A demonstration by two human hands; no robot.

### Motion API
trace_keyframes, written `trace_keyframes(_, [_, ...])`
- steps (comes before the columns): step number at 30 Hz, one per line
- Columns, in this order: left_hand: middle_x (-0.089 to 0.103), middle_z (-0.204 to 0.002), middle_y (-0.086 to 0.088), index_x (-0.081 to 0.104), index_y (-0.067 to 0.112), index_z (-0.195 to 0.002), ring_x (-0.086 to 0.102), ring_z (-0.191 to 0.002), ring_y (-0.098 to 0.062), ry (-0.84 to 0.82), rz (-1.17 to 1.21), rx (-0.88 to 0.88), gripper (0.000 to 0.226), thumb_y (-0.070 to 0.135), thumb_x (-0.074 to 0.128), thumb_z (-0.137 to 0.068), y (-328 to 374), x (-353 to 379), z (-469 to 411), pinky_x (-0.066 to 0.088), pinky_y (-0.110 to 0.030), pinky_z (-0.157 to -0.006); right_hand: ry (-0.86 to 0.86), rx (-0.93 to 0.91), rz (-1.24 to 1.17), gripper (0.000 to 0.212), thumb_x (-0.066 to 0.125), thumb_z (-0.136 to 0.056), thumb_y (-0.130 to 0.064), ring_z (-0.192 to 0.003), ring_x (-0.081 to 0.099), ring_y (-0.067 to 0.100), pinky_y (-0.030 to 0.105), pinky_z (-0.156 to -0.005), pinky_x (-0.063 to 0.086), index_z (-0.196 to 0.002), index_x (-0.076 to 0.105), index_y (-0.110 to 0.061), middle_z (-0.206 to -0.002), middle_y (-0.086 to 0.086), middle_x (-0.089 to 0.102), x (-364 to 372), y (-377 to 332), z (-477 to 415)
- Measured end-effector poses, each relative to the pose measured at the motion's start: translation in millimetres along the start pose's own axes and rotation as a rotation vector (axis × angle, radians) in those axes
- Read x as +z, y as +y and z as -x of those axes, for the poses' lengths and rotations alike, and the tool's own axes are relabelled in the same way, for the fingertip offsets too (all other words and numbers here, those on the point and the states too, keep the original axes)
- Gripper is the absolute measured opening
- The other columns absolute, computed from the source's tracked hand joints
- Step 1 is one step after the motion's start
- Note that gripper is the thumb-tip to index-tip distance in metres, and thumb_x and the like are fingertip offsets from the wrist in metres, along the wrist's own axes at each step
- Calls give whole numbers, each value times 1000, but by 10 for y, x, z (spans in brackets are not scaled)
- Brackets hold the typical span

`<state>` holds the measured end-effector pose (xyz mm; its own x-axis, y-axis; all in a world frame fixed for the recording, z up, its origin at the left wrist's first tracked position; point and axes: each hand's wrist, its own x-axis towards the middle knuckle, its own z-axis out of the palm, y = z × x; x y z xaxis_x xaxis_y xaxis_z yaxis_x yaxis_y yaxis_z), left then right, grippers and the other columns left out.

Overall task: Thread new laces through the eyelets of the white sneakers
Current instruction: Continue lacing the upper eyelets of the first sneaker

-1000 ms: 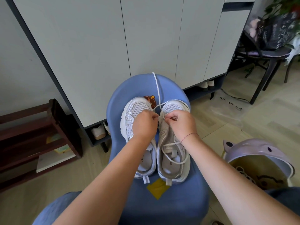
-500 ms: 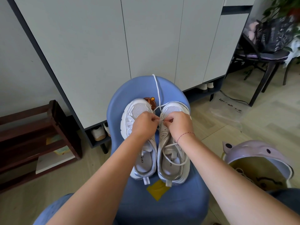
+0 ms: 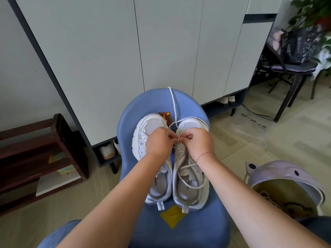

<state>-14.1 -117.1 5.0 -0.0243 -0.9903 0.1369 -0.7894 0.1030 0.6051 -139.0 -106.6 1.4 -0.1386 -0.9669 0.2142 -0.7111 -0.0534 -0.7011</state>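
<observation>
The white mesh sneakers (image 3: 152, 125) sit side by side on the blue chair (image 3: 132, 111), toes pointing far. We see the left hand (image 3: 158, 143) and right hand (image 3: 198, 143) pinching the white lace (image 3: 173, 104) over the right sneaker (image 3: 180, 156), with one end trailing far.

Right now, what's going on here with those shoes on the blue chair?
A person is lacing white sneakers that sit side by side on a blue chair. The left hand and right hand both pinch a white lace at the toe-end eyelets of the sneaker on the person's right. One strand trails up over the chair back; a slack loop lies across that sneaker's opening.
</observation>
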Motion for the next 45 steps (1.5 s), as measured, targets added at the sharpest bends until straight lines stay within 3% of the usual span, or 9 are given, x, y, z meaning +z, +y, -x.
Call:
trace_keyframes(7, [59,-69,2,75,12,-86,53,-63,-16,94,92,28,16,12,60,-91,-21,14,56,42,-25,-58,24,4,-149,18,52,-94,-16,-82,62,18,29,-73,52,-91,70,-16,-85,0,69,20,71,5])
trace_keyframes(11, [56,-90,0,70,7,-89,52,-75,-14,258,193,-13,14,11,58,-93,-99,-162,79,36,-21,-68,-23,-6,-203,21,50,-94,-11,-87,59,11,20,-77,45,-100,70,-16,-90,-7,65,-4,77,37])
trace_keyframes(19, [64,-83,-7,71,8,-98,51,-63,-16,606,244,-217,19,15,55,-92,-414,-1008,187,34,-25,-54,-63,6,-280,24,50,-94,-9,-89,61,9,15,-75,46,-100,70,-21,-94,-8,67,-78,118,51])
trace_keyframes(23, [59,-72,3,72,12,-99,51,-59,-13,324,103,-230,17,23,64,-90,-535,-1129,357,37,-25,-55,-92,-21,-326,23,52,-93,-6,-89,62,5,6,-70,43,-98,70,-20,-94,-7,68,-143,126,67])
trace_keyframes(29, [48,-110,4,60,19,-126,52,-80,-14,276,59,47,44,30,71,-85,-322,-769,389,39,-24,-74,-109,-87,-319,22,59,-89,-5,-87,62,0,7,-73,45,-91,70,-25,-91,-11,68,-322,153,79])
trace_keyframes(34, [50,-130,7,59,21,-129,50,-76,-9,99,21,299,38,21,62,-91,-53,-373,369,43,-26,-73,-178,-72,-295,20,66,-85,-6,-84,63,6,11,-73,48,-87,69,-26,-89,-8,69,-442,251,124])
trace_keyframes(37, [53,-136,3,59,17,-130,59,-104,-18,8,-50,331,38,7,53,-93,-10,-182,256,46,-31,-87,-187,-20,-290,17,67,-84,-7,-85,64,12,18,-77,52,-89,69,-23,-89,-1,69,-433,345,123])
trace_keyframes(39, [58,-131,-1,60,18,-128,58,-111,-24,-40,-160,286,42,1,48,-91,-30,-85,183,49,-36,-87,-176,4,-277,16,66,-85,-10,-82,64,15,24,-78,52,-93,67,-24,-84,2,69,-411,397,109])
trace_keyframes(45, [68,-78,-5,71,8,-84,62,-75,-23,14,-138,180,17,18,59,-92,-88,4,79,50,-34,-66,-129,35,-303,7,67,-85,-18,-62,59,10,21,-63,43,-89,67,-23,-70,1,66,-376,468,21])
